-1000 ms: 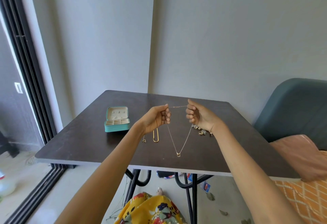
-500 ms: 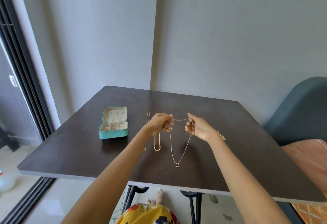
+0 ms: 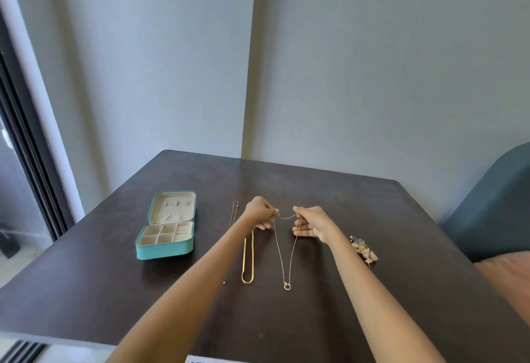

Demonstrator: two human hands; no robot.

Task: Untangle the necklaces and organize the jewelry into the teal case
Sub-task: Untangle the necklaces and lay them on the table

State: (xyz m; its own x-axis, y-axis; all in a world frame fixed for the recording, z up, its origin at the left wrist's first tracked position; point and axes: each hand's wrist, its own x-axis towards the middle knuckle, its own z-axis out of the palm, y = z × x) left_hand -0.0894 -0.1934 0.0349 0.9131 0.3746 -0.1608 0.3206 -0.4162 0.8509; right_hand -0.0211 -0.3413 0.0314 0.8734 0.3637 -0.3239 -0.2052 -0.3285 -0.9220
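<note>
A thin rose-gold necklace [image 3: 290, 259] with a small ring pendant stretches in a V over the dark table [image 3: 344, 219]. My left hand [image 3: 259, 212] pinches one end of its chain and my right hand [image 3: 311, 222] pinches the other, a short length hanging between them. A flat gold chain [image 3: 247, 262] lies in a loop just left of it, partly under my left forearm. Another fine chain [image 3: 233, 213] lies further left. The teal case [image 3: 165, 249] stands open at the left, its beige compartments showing.
A small cluster of pale jewelry pieces [image 3: 362, 249] lies on the table to the right of my right wrist. A teal chair back [image 3: 493, 204] and a pinkish cushion [image 3: 510, 279] stand at the right edge. Grey walls close the far side.
Both hands have lowered toward the table with the thin necklace, so its pendant and lower chain now lie on the surface. The view has tilted down and closer.
</note>
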